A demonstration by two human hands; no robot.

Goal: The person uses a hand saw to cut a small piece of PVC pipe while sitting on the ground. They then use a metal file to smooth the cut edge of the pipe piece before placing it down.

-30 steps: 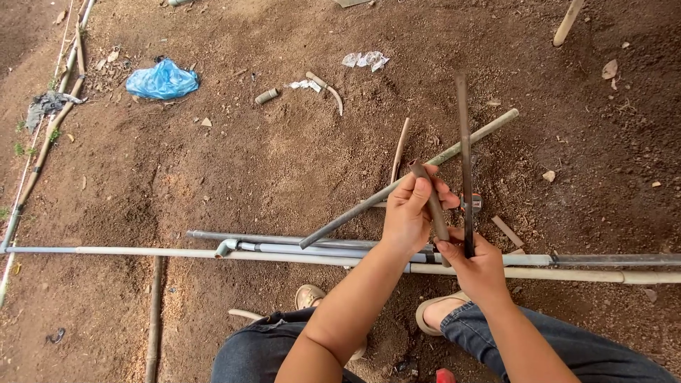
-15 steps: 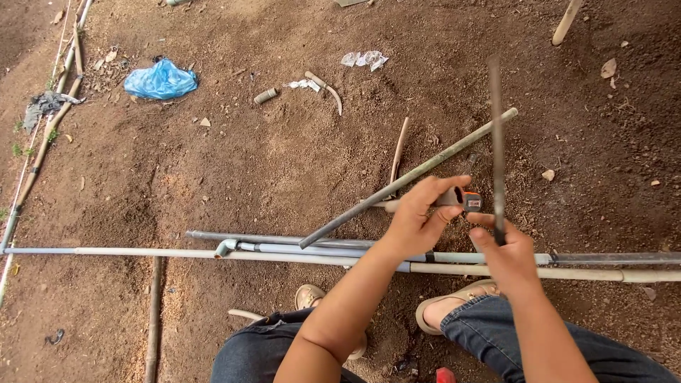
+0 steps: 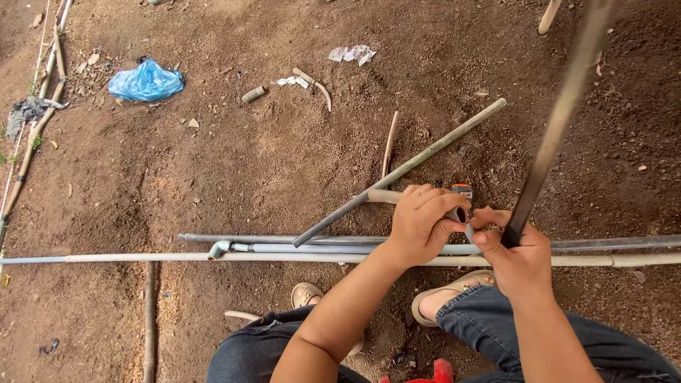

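Long grey pipes [image 3: 355,250] lie on the dirt beneath both hands, one already carrying an elbow fitting [image 3: 218,248]; joining judged unfinished; right hand [image 3: 518,255] is closed around a dark rod [image 3: 560,113] rising upright past the camera; left hand [image 3: 422,223], just beside it, grips a short grey pipe end [image 3: 383,196], dull and dusty

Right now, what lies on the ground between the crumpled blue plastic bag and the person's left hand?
In the head view, mostly bare brown dirt separates the blue plastic bag from the left hand; only a long grey diagonal pipe reaches into that stretch.
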